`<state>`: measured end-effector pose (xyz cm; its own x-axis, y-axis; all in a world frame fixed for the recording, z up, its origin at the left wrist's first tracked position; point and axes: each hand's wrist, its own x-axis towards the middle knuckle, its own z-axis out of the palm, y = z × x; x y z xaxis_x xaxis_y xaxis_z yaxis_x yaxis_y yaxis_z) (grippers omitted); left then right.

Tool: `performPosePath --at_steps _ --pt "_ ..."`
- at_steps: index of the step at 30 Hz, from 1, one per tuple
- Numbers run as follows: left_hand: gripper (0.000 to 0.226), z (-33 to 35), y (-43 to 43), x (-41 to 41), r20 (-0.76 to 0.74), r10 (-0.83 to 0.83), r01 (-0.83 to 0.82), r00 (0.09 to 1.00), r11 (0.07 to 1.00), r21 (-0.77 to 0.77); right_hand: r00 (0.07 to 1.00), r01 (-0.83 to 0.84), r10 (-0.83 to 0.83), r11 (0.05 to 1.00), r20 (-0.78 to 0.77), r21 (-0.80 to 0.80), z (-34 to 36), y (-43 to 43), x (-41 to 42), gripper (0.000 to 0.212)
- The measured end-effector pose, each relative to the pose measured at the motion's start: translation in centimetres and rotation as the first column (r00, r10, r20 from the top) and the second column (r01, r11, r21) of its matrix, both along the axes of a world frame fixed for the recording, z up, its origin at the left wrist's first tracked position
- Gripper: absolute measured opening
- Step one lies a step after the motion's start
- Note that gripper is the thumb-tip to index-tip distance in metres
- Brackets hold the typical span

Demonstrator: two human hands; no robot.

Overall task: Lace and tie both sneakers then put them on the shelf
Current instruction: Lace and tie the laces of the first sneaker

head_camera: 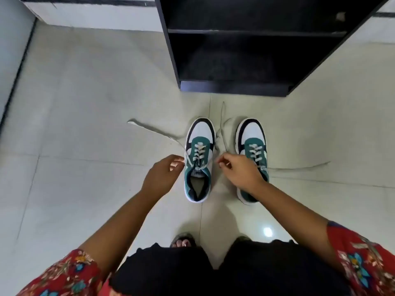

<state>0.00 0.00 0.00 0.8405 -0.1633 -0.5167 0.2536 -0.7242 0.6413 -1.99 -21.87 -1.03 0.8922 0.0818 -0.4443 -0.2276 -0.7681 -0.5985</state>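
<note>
Two teal, white and black sneakers stand side by side on the floor, toes pointing at the shelf. The left sneaker [198, 159] is laced, with its white lace ends pulled out to both sides. My left hand [163, 175] pinches the left lace end [154, 131], which trails off across the floor. My right hand [239, 169] pinches the other lace end [222, 129] between the shoes. The right sneaker [253, 146] is partly hidden under my right wrist; its loose lace [299, 167] lies out to the right.
A black open shelf unit [235, 86] stands on the pale tiled floor [85, 103] just beyond the sneakers, its lower compartments dark. A wall [12, 50] runs along the left. My sandalled feet [183, 241] are close behind the shoes.
</note>
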Motion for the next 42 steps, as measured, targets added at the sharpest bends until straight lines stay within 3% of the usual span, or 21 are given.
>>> performPosePath --at_steps 6,10,12,16,19,21,23,28,30,32,34,36,38,42 --pt "0.029 -4.4 0.6 0.9 0.154 -0.083 0.094 0.985 0.994 -0.063 0.975 -0.177 0.177 0.984 0.137 -0.009 -3.1 0.6 0.9 0.023" --pt "0.033 -6.9 1.3 1.0 0.332 -0.326 0.294 0.885 0.945 0.144 0.921 -0.255 0.301 0.946 0.247 -0.201 -4.6 1.1 0.4 0.028" --pt "0.031 -7.4 1.1 0.8 0.394 -0.39 0.314 0.832 0.917 0.246 0.897 -0.233 0.305 0.941 0.321 -0.245 -5.2 1.3 0.0 0.023" --pt "0.02 -8.1 0.7 0.1 0.509 -0.43 0.284 0.745 0.896 0.342 0.86 -0.229 0.321 0.938 0.397 -0.261 -5.8 1.2 0.2 0.013" --pt "0.013 -8.5 0.6 0.0 0.553 -0.462 0.289 0.693 0.881 0.374 0.886 -0.297 0.344 0.936 0.312 -0.188 -4.3 1.0 1.0 0.015" --pt "0.014 -8.4 0.7 0.0 0.56 -0.432 0.279 0.707 0.898 0.34 0.935 -0.306 0.312 0.95 0.165 -0.062 -2.4 0.6 1.3 0.016" --pt "0.018 -7.9 1.0 0.0 0.561 -0.339 0.223 0.755 0.938 0.267 0.951 -0.291 0.296 0.955 0.092 -0.064 -0.6 0.1 1.6 0.022" --pt "0.015 -6.3 1.7 0.2 0.606 -0.141 0.07 0.783 0.988 0.139 0.938 -0.048 0.14 0.958 0.316 -0.282 2.1 -2.0 2.0 0.02" --pt "0.014 -6.3 2.5 1.0 0.515 -0.06 -0.036 0.855 0.984 0.175 0.966 -0.092 0.182 0.905 0.183 -0.415 2.0 -2.7 1.7 0.016" --pt "0.018 -7.1 3.7 1.9 0.45 -0.09 -0.062 0.888 0.948 0.313 0.961 -0.242 0.275 0.835 -0.006 -0.495 1.2 -2.7 1.4 0.025" --pt "0.025 -7.5 4.0 2.3 0.473 -0.156 0.002 0.867 0.951 0.311 0.944 -0.273 0.326 0.854 0.047 -0.443 0.1 -1.8 1.5 0.028" --pt "0.032 -7.0 2.7 2.0 0.484 -0.18 0.114 0.856 0.98 0.161 0.954 -0.206 0.251 0.946 0.163 -0.249 -0.8 -0.3 1.4 0.028" --pt "0.03 -6.7 1.3 1.0 0.465 -0.25 0.243 0.849 0.967 0.077 0.966 -0.174 0.192 0.978 0.174 -0.114 -1.9 1.2 0.6 0.032" --pt "0.013 -7.4 1.4 0.4 0.464 -0.338 0.329 0.819 0.939 0.104 0.959 -0.166 0.201 0.97 0.201 -0.176 -4.1 1.9 -0.9 0.026"
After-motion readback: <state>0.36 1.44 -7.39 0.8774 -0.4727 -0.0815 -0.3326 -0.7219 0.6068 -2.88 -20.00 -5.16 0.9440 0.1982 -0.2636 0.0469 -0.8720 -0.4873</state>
